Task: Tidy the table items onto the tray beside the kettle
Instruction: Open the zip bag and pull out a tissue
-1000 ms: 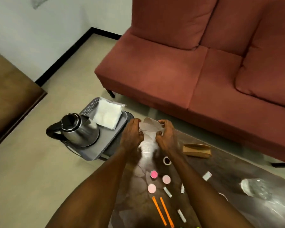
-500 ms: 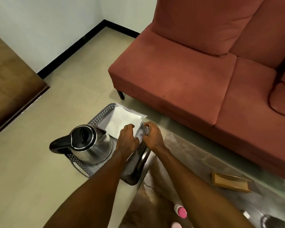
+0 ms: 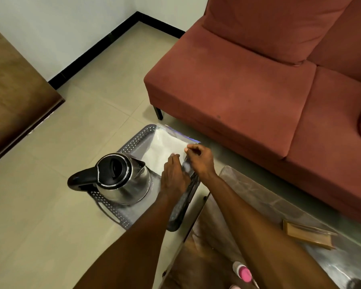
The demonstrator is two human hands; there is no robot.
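a: what surrounds the hands?

b: a grey perforated tray (image 3: 133, 142) sits low beside the glass table (image 3: 269, 205), above a beige tiled floor (image 3: 50, 205). a steel kettle (image 3: 123, 180) with a black lid and handle stands on the tray's left half. a white packet in clear wrap (image 3: 165, 147) lies on the tray's far right part, just beside the kettle's spout. a red sofa (image 3: 248, 80) fills the upper right, and a brown wooden surface (image 3: 15, 90) shows at the left edge.

a: anything left on the table?

b: a flat brown box (image 3: 308, 236) lies near the sofa side, and a small pink-capped pot (image 3: 243, 272) sits at the bottom, partly behind the right forearm.

a: and the hands?

b: both reach over the tray's right rim, close together. the left hand (image 3: 174, 176) lies palm down, fingers fairly straight, fingertips touching the white packet. the right hand (image 3: 200, 159) has its fingers curled, pinching the edge of a thin clear wrapper (image 3: 187, 165) that hangs between the two hands at the rim; what is inside cannot be told
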